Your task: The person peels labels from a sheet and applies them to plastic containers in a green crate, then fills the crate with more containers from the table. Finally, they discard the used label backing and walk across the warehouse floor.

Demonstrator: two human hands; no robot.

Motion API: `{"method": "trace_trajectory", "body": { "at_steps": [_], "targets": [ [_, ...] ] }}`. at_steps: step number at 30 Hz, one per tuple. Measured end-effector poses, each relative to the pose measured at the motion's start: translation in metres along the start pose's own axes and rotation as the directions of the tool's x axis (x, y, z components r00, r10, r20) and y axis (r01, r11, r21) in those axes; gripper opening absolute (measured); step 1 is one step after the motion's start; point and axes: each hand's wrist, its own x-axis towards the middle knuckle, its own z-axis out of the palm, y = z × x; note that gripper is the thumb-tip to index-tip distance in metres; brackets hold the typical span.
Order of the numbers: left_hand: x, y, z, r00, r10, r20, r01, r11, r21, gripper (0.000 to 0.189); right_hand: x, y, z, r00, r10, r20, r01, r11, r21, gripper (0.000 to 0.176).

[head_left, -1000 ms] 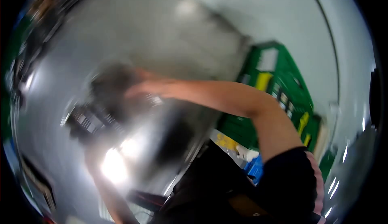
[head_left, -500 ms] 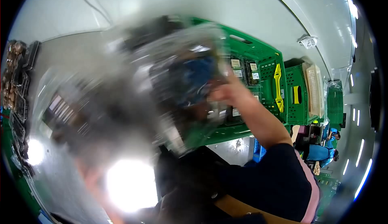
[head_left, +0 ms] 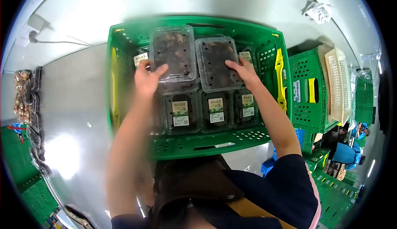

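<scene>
My left hand (head_left: 148,79) is closed on a clear plastic clamshell pack (head_left: 173,55) with dark contents, its thumb over the near left corner. My right hand (head_left: 245,72) grips a second clamshell pack (head_left: 217,65) by its right side, thumb on top. Both packs are side by side over a green crate (head_left: 206,144). Beneath and nearer to me, labelled packs (head_left: 216,111) stand in a row inside the crate. Other labelled packs are partly hidden under the two in my hands.
Yellow handles (head_left: 281,80) are on the crate's ends. To the right stand another green crate (head_left: 304,105) and a cream basket (head_left: 337,84). Packs of brown produce (head_left: 24,88) line the metal table's (head_left: 68,105) left edge. A person in blue (head_left: 347,154) is far right.
Both hands have brought the clamshell packs over the crate, which now sits centred in view. The packs were blurred by motion before, the left one over the table.
</scene>
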Motion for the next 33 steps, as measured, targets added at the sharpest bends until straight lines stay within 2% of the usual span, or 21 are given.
{"method": "trace_trajectory", "body": {
  "at_steps": [2, 3, 4, 6, 7, 9, 10, 12, 13, 14, 15, 16, 17, 20, 21, 23, 26, 28, 30, 32, 33],
  "targets": [
    [0.0, 0.009, -0.007, 0.998, -0.041, -0.043, 0.047, 0.986, 0.161, 0.046, 0.001, 0.0, -0.006, 0.987, -0.129, -0.093, 0.102, 0.963, -0.251, 0.059],
    [-0.006, 0.015, -0.009, 0.991, -0.127, 0.037, 0.13, 0.986, -0.105, 0.043, 0.0, -0.002, -0.008, 0.981, -0.157, -0.112, 0.123, 0.956, -0.265, 0.063],
    [-0.016, 0.03, -0.013, 0.987, -0.159, -0.011, 0.157, 0.983, -0.09, 0.039, 0.004, 0.001, -0.014, 0.984, -0.143, -0.111, 0.114, 0.966, -0.234, 0.063],
    [-0.018, 0.025, -0.037, 0.999, -0.02, -0.036, 0.019, 1.0, -0.018, 0.038, 0.014, 0.011, -0.031, 0.988, -0.106, -0.114, 0.086, 0.982, -0.169, 0.062],
    [-0.027, 0.039, -0.048, 0.999, -0.028, -0.042, 0.029, 0.999, 0.031, 0.036, 0.002, -0.003, -0.041, 0.992, -0.067, -0.106, 0.061, 0.996, -0.058, 0.06],
    [-0.032, 0.044, -0.071, 0.997, -0.021, -0.07, 0.027, 0.995, 0.096, 0.029, 0.007, 0.006, -0.077, 0.975, -0.083, -0.206, 0.092, 0.995, 0.032, 0.055],
    [-0.029, 0.033, -0.082, 0.997, 0.011, -0.073, 0.007, 0.97, 0.243, 0.03, 0.012, 0.013, -0.096, 0.967, -0.08, -0.242, 0.093, 0.995, 0.044, 0.055],
    [-0.032, 0.002, -0.078, 0.961, 0.224, -0.164, -0.074, 0.777, 0.626, 0.037, 0.016, 0.014, -0.117, 0.958, -0.037, -0.284, 0.024, 0.998, -0.049, 0.067],
    [-0.027, -0.021, -0.082, 0.953, 0.293, -0.073, -0.153, 0.676, 0.72, 0.047, 0.042, 0.048, -0.129, 0.914, -0.174, -0.366, 0.092, 0.969, -0.23, 0.07],
    [-0.04, -0.012, -0.072, 0.948, 0.287, -0.134, -0.128, 0.734, 0.667, 0.038, 0.067, 0.082, -0.133, 0.851, -0.317, -0.418, 0.137, 0.903, -0.408, 0.072],
    [-0.051, -0.003, -0.065, 0.932, 0.361, -0.048, -0.2, 0.616, 0.762, 0.033, 0.064, 0.078, -0.127, 0.853, -0.307, -0.421, 0.069, 0.867, -0.493, 0.077],
    [-0.06, 0.003, -0.061, 0.919, 0.395, 0.012, -0.241, 0.535, 0.81, 0.044, 0.046, 0.059, -0.112, 0.871, -0.3, -0.389, 0.023, 0.816, -0.577, 0.074],
    [-0.067, 0.005, -0.061, 0.91, 0.402, 0.102, -0.282, 0.421, 0.862, 0.057, 0.033, 0.047, -0.101, 0.838, -0.432, -0.333, 0.093, 0.714, -0.693, 0.072],
    [-0.088, 0.032, -0.041, 0.938, 0.325, 0.121, -0.184, 0.17, 0.968, 0.093, 0.003, 0.016, -0.066, 0.666, -0.742, -0.072, 0.289, 0.346, -0.892, 0.065],
    [-0.088, 0.027, -0.041, 0.911, 0.328, 0.249, -0.314, 0.162, 0.936, 0.096, -0.01, -0.002, -0.045, 0.603, -0.797, 0.025, 0.4, 0.276, -0.874, 0.066],
    [-0.083, 0.001, -0.033, 0.845, 0.326, 0.424, -0.491, 0.155, 0.857, 0.098, -0.025, -0.011, 0.002, 0.586, -0.751, 0.305, 0.63, 0.185, -0.754, 0.075],
    [-0.065, -0.016, -0.011, 0.845, 0.389, 0.367, -0.448, 0.14, 0.883, 0.089, -0.039, -0.012, 0.075, 0.45, -0.587, 0.673, 0.846, 0.038, -0.532, 0.084],
    [-0.038, -0.021, -0.018, 0.799, 0.47, 0.375, -0.481, 0.127, 0.867, 0.082, -0.013, 0.0, 0.105, 0.48, -0.538, 0.693, 0.799, -0.059, -0.599, 0.085],
    [-0.029, -0.022, -0.025, 0.794, 0.443, 0.416, -0.531, 0.173, 0.83, 0.077, -0.004, -0.013, 0.117, 0.542, -0.566, 0.621, 0.758, 0.01, -0.653, 0.086],
    [-0.036, -0.018, -0.026, 0.825, 0.39, 0.409, -0.496, 0.152, 0.855, 0.077, -0.008, -0.013, 0.122, 0.538, -0.574, 0.617, 0.754, 0.0, -0.657, 0.085],
    [-0.051, -0.006, -0.042, 0.831, 0.372, 0.413, -0.529, 0.303, 0.793, 0.075, -0.016, -0.018, 0.123, 0.551, -0.553, 0.625, 0.757, 0.016, -0.653, 0.083]
  ]
}}
